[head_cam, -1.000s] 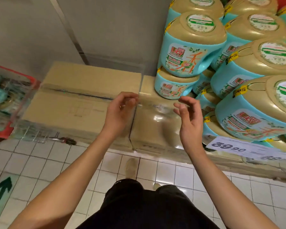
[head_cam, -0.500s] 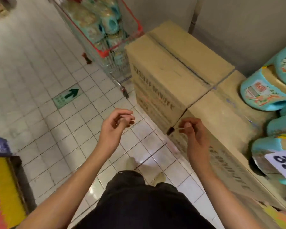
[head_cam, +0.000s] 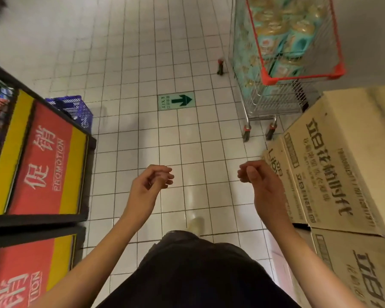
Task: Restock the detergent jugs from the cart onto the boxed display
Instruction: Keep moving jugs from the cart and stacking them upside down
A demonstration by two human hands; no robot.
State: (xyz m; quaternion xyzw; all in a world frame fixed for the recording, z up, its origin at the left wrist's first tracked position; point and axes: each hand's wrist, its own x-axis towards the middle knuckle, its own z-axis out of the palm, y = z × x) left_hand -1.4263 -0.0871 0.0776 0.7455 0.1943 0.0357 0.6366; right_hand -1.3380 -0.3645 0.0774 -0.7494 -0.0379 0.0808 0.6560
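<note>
View: head, looking down at the floor and both hands.
Jugs: teal with gold tops, piled in the cart at the upper right of the frame; blurred, so how each one lies cannot be told.
Boxes: cardboard, stacked along the right edge, just below the cart in the frame; their tops carry no jug in this view.
Key relation: the jugs lie up and to the right of both hands, well apart from them, with bare tile between.
Nearer hand: the right hand, which sits beside the box edge, below the cart's wheels in the frame.
Left hand: lower centre, fingers loosely curled, thumb near the fingertips, nothing seen in it.
Right hand pose: raised at like height, fingers curled in toward the palm with the thumb laid on them, nothing seen held.
Arms: both bent, forearms rising from the lower edge.
Step, as judged: heading to the cart for a jug; none picked up yet.
Next move needs: a forward reach to the upper right, probably led by the right hand.
</note>
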